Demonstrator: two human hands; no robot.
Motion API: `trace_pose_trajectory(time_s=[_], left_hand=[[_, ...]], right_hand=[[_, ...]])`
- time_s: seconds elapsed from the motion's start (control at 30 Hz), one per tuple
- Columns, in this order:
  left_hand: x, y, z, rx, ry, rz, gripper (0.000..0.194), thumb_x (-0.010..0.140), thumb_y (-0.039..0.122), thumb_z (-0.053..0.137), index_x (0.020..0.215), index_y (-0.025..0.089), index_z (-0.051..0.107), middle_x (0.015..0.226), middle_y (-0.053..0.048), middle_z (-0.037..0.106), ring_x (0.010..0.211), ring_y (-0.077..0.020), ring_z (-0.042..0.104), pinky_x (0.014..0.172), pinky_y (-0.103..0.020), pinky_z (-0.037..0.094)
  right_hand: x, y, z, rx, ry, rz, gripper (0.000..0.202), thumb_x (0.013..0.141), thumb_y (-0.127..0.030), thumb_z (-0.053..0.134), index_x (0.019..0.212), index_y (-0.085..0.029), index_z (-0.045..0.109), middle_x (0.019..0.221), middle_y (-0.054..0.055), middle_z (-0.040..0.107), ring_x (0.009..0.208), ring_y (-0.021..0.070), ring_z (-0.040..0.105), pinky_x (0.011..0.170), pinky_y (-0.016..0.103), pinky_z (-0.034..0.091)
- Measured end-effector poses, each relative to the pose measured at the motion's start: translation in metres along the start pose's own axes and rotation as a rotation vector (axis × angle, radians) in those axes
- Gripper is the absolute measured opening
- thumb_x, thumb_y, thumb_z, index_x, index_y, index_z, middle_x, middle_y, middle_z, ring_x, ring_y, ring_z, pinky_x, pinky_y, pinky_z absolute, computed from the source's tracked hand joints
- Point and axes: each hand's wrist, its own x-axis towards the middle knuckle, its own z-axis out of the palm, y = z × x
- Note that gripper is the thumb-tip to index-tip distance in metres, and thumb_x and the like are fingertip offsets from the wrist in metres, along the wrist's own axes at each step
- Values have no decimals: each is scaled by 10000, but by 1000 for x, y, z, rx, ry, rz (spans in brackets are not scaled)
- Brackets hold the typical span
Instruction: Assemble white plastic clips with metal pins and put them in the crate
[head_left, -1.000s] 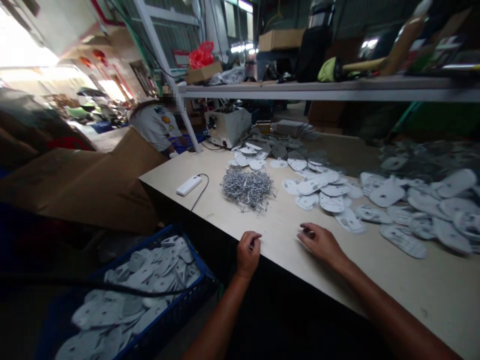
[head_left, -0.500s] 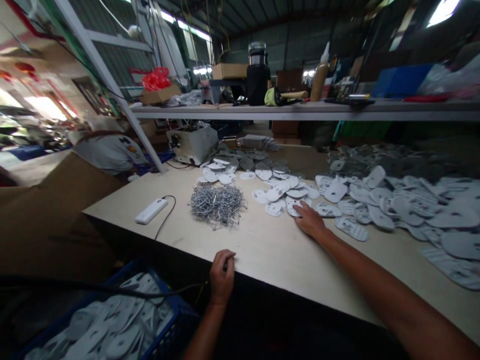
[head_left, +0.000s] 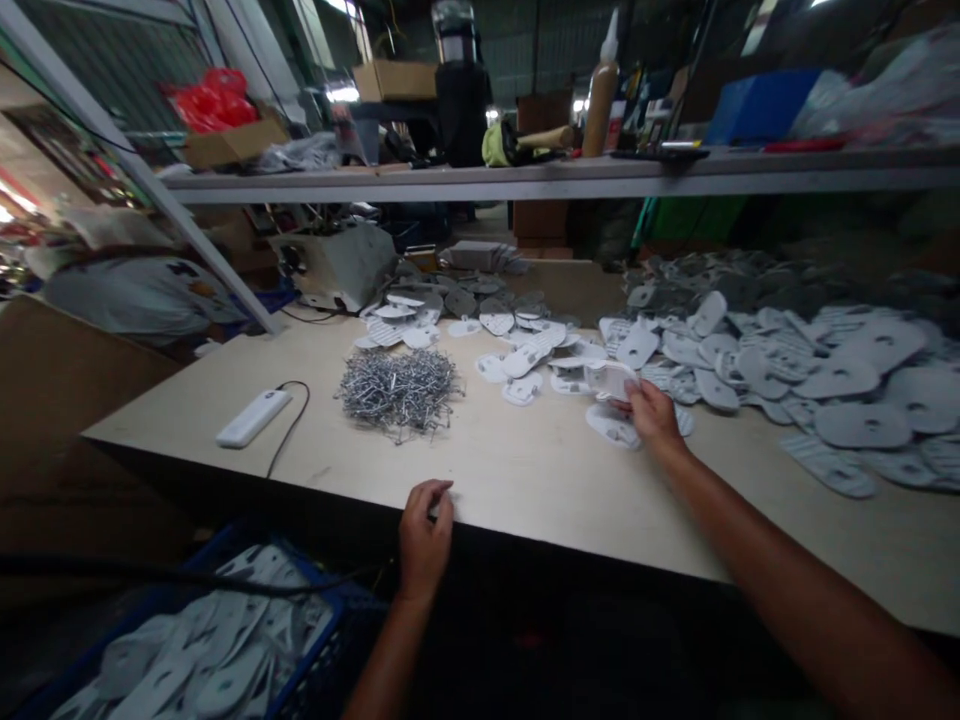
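Beside you, a blue crate (head_left: 337, 632) is heaped with pale plates (head_left: 225, 612). On the shelf (head_left: 420, 182), a red bag (head_left: 212, 100) sits at a carton (head_left: 236, 142); whether in or on it, you cannot tell.

Your right hand (head_left: 651, 412) has its fingers closed on the near end of one white plate (head_left: 606, 380), which tilts up over the loose pieces on the table (head_left: 525, 490) and points away to the left. Your left hand (head_left: 425, 530), at the table's front edge, has half-curled fingers with a gap to the thumb, holding nothing that shows.

Your right fingers cover the plate's gripped end. The picture's lower edge cuts off the crate, and a dark cable (head_left: 172, 575) crosses it. The wire pile (head_left: 397, 390) is too tangled to count.
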Motion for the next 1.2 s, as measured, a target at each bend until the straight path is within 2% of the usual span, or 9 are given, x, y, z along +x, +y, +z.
trace_pose_trajectory(time_s=[0.13, 0.3, 0.4, 0.53, 0.6, 0.73, 0.83, 1.03, 1.2], left_hand=[[-8, 42, 10, -161, -194, -212, 356, 928, 465, 673, 1162, 209, 750, 1218, -120, 754, 1158, -302, 694, 1072, -475, 525], [-17, 82, 46, -559, -523, -341, 584, 850, 445, 821, 1379, 240, 682, 1317, -143, 733, 1204, -305, 695, 1052, -425, 531], [-11, 88, 67, -874, -466, -412, 750, 791, 425, 874, 1462, 232, 601, 1352, -143, 729, 1249, -315, 684, 1098, -437, 506], [3, 93, 75, -1236, -246, -605, 610, 852, 528, 709, 1332, 154, 670, 1255, -175, 772, 1220, -342, 707, 1095, -504, 520], [5, 95, 67, -1313, -190, -700, 508, 842, 497, 671, 1162, 108, 735, 1153, -193, 794, 1166, -354, 731, 1094, -532, 529], [-6, 95, 40, -1301, -107, -848, 437, 860, 452, 640, 1065, 86, 762, 1037, -191, 802, 1065, -345, 761, 1054, -540, 568], [-19, 95, 25, -1236, -174, -975, 454, 914, 461, 604, 1092, 70, 750, 1023, -212, 796, 1017, -345, 771, 995, -535, 599], [-42, 99, 16, -1117, -382, -1133, 427, 980, 418, 561, 1161, 61, 710, 1021, -218, 792, 975, -352, 785, 957, -530, 613], [-57, 98, 25, -1111, -450, -1188, 438, 992, 435, 559, 1177, 69, 712, 1007, -207, 796, 953, -333, 786, 960, -500, 608]], right_hand=[[-30, -15, 1, 321, -54, 249, 296, 1027, -460, 509, 1145, -198, 577, 920, 67, 757, 645, 210, 726, 671, 357, 644], [-107, -34, 34, 569, -348, 500, 204, 1055, -357, 522, 1115, -191, 624, 938, 78, 776, 621, 149, 697, 669, 281, 635], [-152, -41, 59, 593, -542, 603, 287, 1066, -349, 487, 1157, -151, 675, 952, 108, 781, 607, 152, 693, 655, 303, 635], [-170, -38, 66, 379, -769, 517, 435, 1035, -500, 536, 1123, -127, 742, 914, 150, 777, 683, 242, 732, 667, 400, 633], [-159, -30, 52, 199, -684, 324, 438, 986, -563, 617, 1130, -172, 753, 1045, 150, 778, 863, 282, 748, 811, 445, 629], [-115, 0, 9, -291, -116, -198, 506, 955, -536, 632, 1320, -191, 693, 1378, 165, 672, 1230, 345, 643, 1122, 522, 486], [-79, 27, -19, -577, 75, -290, 630, 928, -490, 614, 1420, -96, 615, 1476, 238, 580, 1373, 397, 535, 1172, 562, 430], [-30, 54, -46, -746, 232, -127, 742, 912, -456, 643, 1522, -57, 505, 1577, 282, 455, 1433, 425, 451, 1186, 594, 384], [-41, 54, -23, -720, 43, -197, 656, 876, -475, 717, 1403, -93, 639, 1429, 231, 629, 1367, 404, 538, 1214, 559, 374]])
